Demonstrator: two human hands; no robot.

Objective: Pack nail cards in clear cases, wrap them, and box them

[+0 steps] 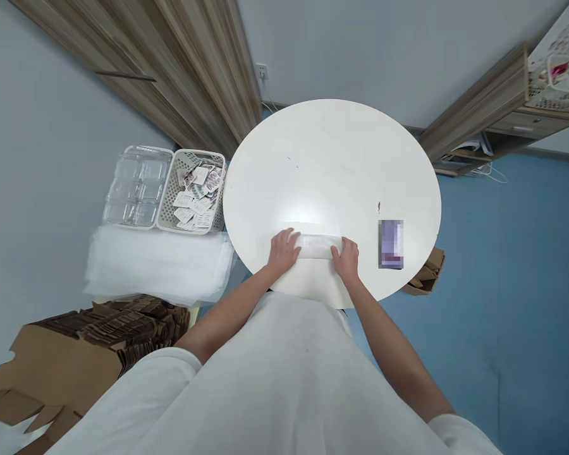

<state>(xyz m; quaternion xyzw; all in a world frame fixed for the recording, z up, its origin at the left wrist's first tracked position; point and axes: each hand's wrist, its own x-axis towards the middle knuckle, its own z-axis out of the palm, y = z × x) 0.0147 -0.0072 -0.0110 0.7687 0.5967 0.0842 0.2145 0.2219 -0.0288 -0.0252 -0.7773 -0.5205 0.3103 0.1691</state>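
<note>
A flat, whitish, see-through bundle (318, 246), which looks like packing foam sheet folded into a strip, lies on the white round table (332, 151) close to my body. My left hand (283, 251) grips its left end, thumb on the near side and fingers bent over the far side. At the opposite end my right hand (346, 258) holds it between thumb and fingers. Whether anything is inside the bundle I cannot tell. To the right of my right hand lies a blurred purple thing (391, 244), perhaps a phone.
Left of the table are a white basket (165, 205) of printed cards, a basket of clear plastic boxes (140, 183) and stacked white foam sheets (156, 262). Folded cardboard boxes (76, 360) stand lower left. A small carton (425, 275) sits on the floor at right.
</note>
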